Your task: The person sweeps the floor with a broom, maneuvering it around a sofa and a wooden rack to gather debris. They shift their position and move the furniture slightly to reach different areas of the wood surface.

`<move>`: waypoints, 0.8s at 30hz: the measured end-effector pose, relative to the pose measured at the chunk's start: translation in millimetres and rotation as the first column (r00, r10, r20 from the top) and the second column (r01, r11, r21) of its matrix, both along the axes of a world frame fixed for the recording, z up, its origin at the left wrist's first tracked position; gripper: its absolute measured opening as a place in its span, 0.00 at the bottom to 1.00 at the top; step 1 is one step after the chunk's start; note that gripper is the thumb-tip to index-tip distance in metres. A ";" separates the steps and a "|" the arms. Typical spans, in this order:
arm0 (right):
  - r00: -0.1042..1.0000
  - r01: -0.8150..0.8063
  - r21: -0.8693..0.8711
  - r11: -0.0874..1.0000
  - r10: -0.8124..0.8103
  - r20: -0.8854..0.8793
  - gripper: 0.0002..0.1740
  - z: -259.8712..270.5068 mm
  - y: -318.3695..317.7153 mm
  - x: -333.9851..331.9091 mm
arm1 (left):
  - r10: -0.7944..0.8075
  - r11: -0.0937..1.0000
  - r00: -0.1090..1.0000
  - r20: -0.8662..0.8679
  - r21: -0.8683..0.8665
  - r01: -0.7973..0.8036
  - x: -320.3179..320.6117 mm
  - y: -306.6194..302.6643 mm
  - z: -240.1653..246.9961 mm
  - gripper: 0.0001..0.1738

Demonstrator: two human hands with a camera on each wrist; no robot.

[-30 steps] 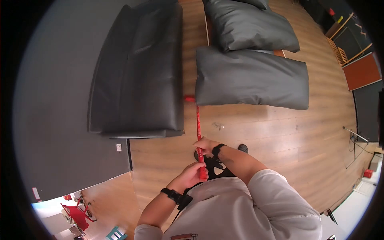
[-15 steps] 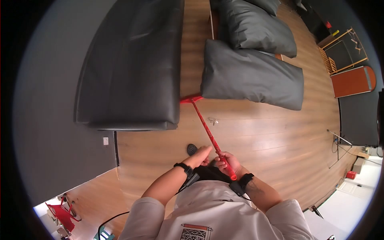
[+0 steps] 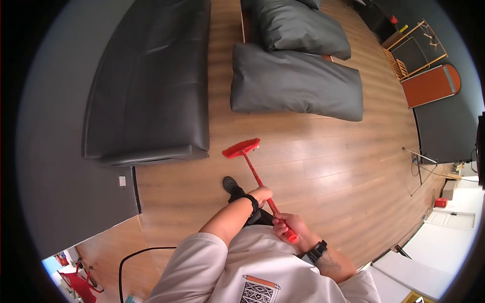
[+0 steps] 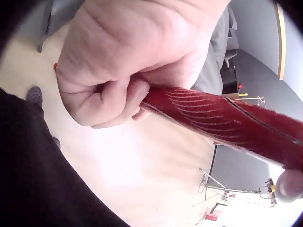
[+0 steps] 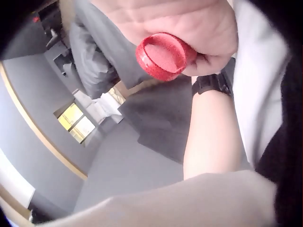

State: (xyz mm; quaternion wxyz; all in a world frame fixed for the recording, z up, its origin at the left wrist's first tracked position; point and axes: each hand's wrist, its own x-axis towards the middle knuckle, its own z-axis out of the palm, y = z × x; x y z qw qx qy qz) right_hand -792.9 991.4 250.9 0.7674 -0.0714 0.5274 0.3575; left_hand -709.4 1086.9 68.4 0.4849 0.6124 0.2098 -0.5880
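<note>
A red broom slants across the floor in front of the person in the head view. Its broom head [image 3: 241, 148] lies on the wood floor, and its handle [image 3: 255, 174] runs back toward the person's waist. Partway along the handle, the left hand [image 3: 262, 195] grips it, fingers wrapped round the red tube [image 4: 203, 113] in the left wrist view. Closer to the body, the right hand [image 3: 292, 225] holds the handle near its top. The round handle end [image 5: 163, 56] sticks out of that hand in the right wrist view.
A dark sofa [image 3: 151, 81] stands along the left wall. Grey cushions [image 3: 298, 83] sit ahead, across a strip of floor from it. One shoe [image 3: 230, 185] shows beside the handle. At the right are an orange board [image 3: 432, 87] and a thin metal stand [image 3: 420, 156].
The broom head has come back from between sofa and cushion toward the feet. The hands have swapped places: the left now grips lower on the handle, the right near its top.
</note>
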 end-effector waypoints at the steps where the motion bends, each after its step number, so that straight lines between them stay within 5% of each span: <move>1: 1.000 -0.018 -0.002 1.000 0.018 -0.018 0.09 2.2 -7.0 -10.8 | -0.030 0.999 0.998 -0.058 -0.036 0.028 -9.1 -5.5 0.8 0.07; 7: 0.994 -0.075 -0.128 0.989 0.085 0.072 0.08 23.0 -23.6 -40.1 | 0.069 0.995 0.988 -0.141 -0.061 -0.079 -34.9 -25.8 34.7 0.11; 9: 0.944 -0.183 -0.255 0.950 0.242 0.224 0.06 38.4 -31.0 -49.7 | 0.085 0.986 0.982 -0.170 -0.125 -0.107 -41.0 -22.9 51.4 0.11; 12: 0.927 -0.189 -0.240 0.952 0.254 0.277 0.04 39.9 -35.1 -62.1 | 0.138 0.960 0.973 -0.186 -0.217 -0.178 -53.4 -20.5 53.7 0.11; 13: 0.925 -0.192 -0.240 0.952 0.257 0.280 0.04 30.7 -35.1 -62.9 | 0.262 0.955 0.961 -0.094 -0.120 -0.272 -54.8 -23.5 53.2 0.10; 15: 0.970 -0.046 -0.041 0.998 0.055 0.238 0.03 -4.0 -32.0 -58.5 | 0.416 0.909 0.909 0.020 -0.030 -0.415 -51.4 -26.0 57.2 0.06; 18: 0.975 0.109 0.048 0.993 -0.116 0.189 0.03 -39.4 -24.6 -55.9 | 0.318 0.947 0.948 0.028 -0.044 -0.317 -50.7 -21.7 35.6 0.07; 20: 0.972 0.089 0.023 0.996 -0.092 0.217 0.04 -49.5 -23.6 -64.6 | 0.208 0.978 0.977 0.041 -0.003 -0.208 -53.9 -23.8 16.7 0.05; 22: 0.980 0.101 0.025 0.995 -0.104 0.171 0.04 -50.6 -23.3 -80.0 | 0.012 0.997 1.000 0.027 0.078 -0.014 -65.7 -32.6 1.3 0.03; 24: 0.975 0.160 0.073 0.984 -0.169 0.142 0.05 -48.9 -33.6 -96.7 | -0.032 0.971 0.998 0.050 0.237 0.019 -84.2 -54.3 -1.9 0.04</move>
